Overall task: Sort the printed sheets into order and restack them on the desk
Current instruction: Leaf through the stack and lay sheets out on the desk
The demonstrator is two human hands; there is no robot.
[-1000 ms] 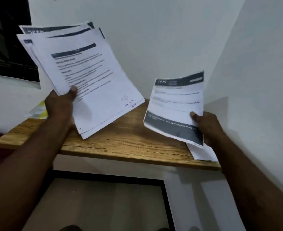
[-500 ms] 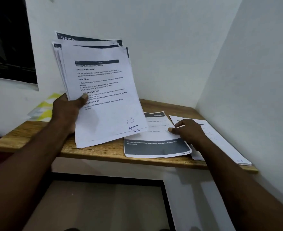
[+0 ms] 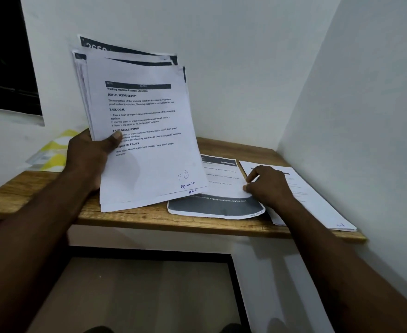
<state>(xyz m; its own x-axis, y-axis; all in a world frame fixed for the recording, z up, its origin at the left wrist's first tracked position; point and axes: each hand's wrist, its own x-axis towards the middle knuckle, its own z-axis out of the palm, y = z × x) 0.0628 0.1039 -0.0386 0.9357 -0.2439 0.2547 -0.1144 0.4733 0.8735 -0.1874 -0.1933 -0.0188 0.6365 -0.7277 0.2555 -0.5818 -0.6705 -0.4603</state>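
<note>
10 o'clock: fanned sheaf (image 3: 147,140), "Pg-No-12" on top, raised and tilted. Centre: dark-banded sheet (image 3: 215,205) flat on desk (image 3: 149,219). 3 o'clock: white sheets (image 3: 317,200), flat.

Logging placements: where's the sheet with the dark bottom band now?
Head view: the dark-banded sheet lies on the desk, right of centre, at the right hand, between the raised stack in the left hand and the white sheets by the wall.
</note>
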